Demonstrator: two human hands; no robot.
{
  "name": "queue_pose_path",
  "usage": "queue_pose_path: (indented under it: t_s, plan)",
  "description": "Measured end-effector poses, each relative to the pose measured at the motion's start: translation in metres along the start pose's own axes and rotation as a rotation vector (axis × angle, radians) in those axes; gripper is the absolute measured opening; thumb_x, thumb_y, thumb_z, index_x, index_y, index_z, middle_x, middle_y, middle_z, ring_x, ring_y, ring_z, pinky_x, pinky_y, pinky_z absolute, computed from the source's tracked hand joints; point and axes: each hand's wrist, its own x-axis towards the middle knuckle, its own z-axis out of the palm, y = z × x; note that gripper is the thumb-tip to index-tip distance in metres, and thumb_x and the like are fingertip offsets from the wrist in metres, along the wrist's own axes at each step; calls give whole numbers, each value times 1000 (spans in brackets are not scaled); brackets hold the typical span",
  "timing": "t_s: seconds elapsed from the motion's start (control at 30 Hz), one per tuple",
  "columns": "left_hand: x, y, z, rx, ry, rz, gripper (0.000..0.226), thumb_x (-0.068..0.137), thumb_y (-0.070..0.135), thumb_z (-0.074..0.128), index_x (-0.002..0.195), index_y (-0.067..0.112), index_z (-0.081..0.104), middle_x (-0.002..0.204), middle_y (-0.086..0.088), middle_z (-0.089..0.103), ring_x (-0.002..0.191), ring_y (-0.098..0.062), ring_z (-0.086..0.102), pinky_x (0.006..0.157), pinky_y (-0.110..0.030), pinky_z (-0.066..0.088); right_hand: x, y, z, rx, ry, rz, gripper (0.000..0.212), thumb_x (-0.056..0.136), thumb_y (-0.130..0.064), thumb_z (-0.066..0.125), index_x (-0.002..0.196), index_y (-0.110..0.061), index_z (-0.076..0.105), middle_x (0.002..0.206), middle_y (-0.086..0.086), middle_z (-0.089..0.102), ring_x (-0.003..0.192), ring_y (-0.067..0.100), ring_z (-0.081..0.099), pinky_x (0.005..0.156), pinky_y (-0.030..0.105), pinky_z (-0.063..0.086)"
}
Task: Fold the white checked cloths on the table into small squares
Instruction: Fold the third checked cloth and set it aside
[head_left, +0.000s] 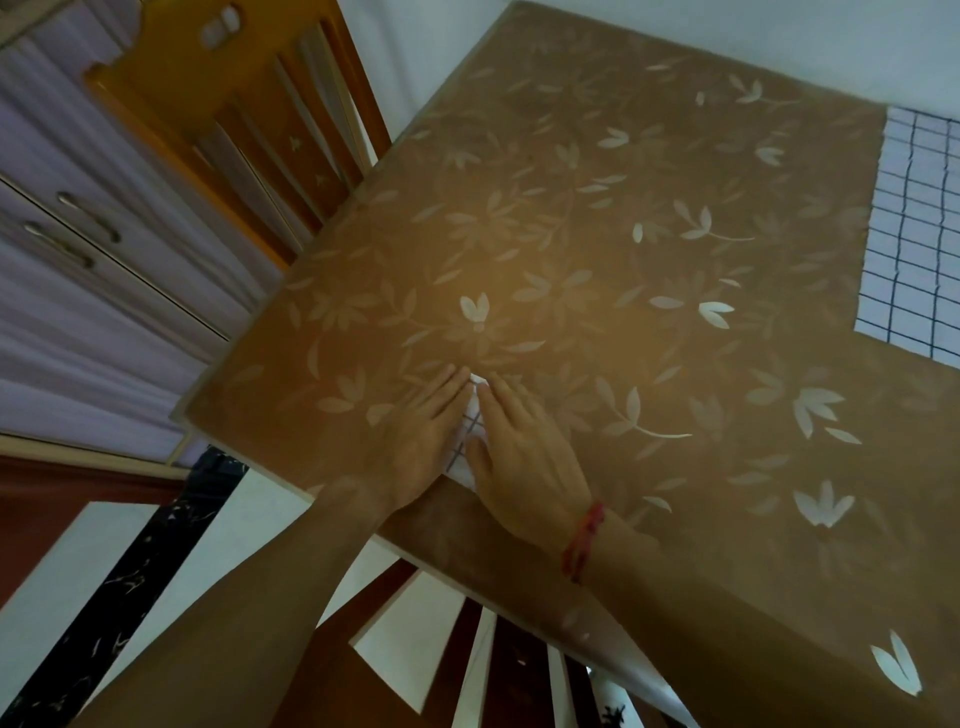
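Observation:
A small folded white checked cloth (470, 441) lies near the table's front edge, mostly hidden under my hands. My left hand (421, 436) lies flat on its left side, fingers together and stretched forward. My right hand (524, 462), with a red thread on the wrist, lies flat on its right side. Only a narrow strip of the cloth shows between the two hands. A second white checked cloth (914, 244) lies spread flat at the table's right edge, partly cut off by the frame.
The table (597, 234) wears a brown covering with a pale leaf pattern. A wooden chair (249, 114) stands at its far left side, another chair's back (467, 649) is below the front edge. Drawers with metal handles (67, 228) are at the left.

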Motion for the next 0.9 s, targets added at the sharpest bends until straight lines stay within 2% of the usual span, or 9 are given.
queue_pose_path:
  t_s: [0.1, 0.2, 0.3, 0.47, 0.53, 0.63, 0.73, 0.8, 0.9]
  plan:
    - [-2, -2, 4, -62, -52, -6, 59, 98, 39, 21, 150, 14, 11, 158, 0, 14, 147, -13, 10, 118, -40, 21, 5, 0, 17, -165, -228, -25, 60, 101, -26, 28, 152, 2, 12, 161, 19, 10, 150, 29, 4, 121, 41, 5]
    - [-2, -1, 2, -11, -90, -22, 62, 96, 42, 10, 152, 15, 10, 160, 3, 9, 146, -8, 1, 120, -34, 13, 10, 3, 27, -236, -320, -26, 69, 95, -39, 2, 152, 1, 2, 161, 18, 0, 150, 29, -3, 122, 45, 6]
    - [-2, -6, 3, 28, -106, -17, 63, 96, 42, 7, 152, 15, 11, 160, 3, 8, 146, -8, 0, 120, -34, 10, 10, 7, 29, -245, -349, -22, 71, 96, -44, -1, 152, -1, -2, 162, 15, -2, 150, 27, -5, 122, 43, 2]
    - [-3, -10, 4, 119, -53, 46, 57, 95, 18, 42, 149, 6, 26, 157, -7, 23, 145, -20, 17, 116, -40, 24, -13, 29, 20, -301, -334, -21, 66, 102, -43, 20, 153, -1, 10, 161, 16, 5, 150, 28, 2, 121, 49, 11]
    - [-3, -10, 3, 126, -42, 53, 62, 93, 11, 52, 149, 6, 25, 157, -7, 22, 145, -20, 17, 116, -38, 21, -22, 34, 17, -309, -329, -2, 65, 102, -43, 21, 152, -2, 14, 161, 16, 9, 150, 28, 5, 120, 50, 14]
    - [-3, -9, -1, 154, -58, 70, 61, 96, 14, 48, 150, 6, 21, 158, -7, 18, 145, -20, 12, 116, -36, 15, -24, 34, 17, -305, -340, 12, 66, 101, -44, 18, 153, -3, 11, 161, 16, 5, 150, 28, 1, 121, 50, 11]
    - [-19, -13, -9, 183, -75, 117, 54, 97, 19, 36, 148, 6, 27, 155, -9, 27, 144, -19, 16, 117, -35, 16, -23, 32, 16, -314, -363, 23, 69, 100, -46, 15, 153, -3, 7, 161, 15, -1, 149, 28, -4, 121, 50, 8]
    - [-42, -18, -14, 205, -103, 167, 56, 96, 19, 49, 147, 7, 31, 154, -10, 30, 143, -19, 18, 115, -38, 19, -23, 31, 15, -315, -387, 37, 72, 99, -49, 14, 153, -4, 3, 161, 14, -5, 149, 28, -8, 121, 49, 6]
    - [-69, -22, -23, 228, -173, 197, 76, 80, 7, 70, 146, 6, 32, 154, -10, 27, 146, -20, 11, 110, -46, 25, -23, 31, 15, -293, -400, 46, 77, 97, -55, 15, 153, -5, -2, 161, 12, -10, 148, 26, -14, 121, 47, -1]
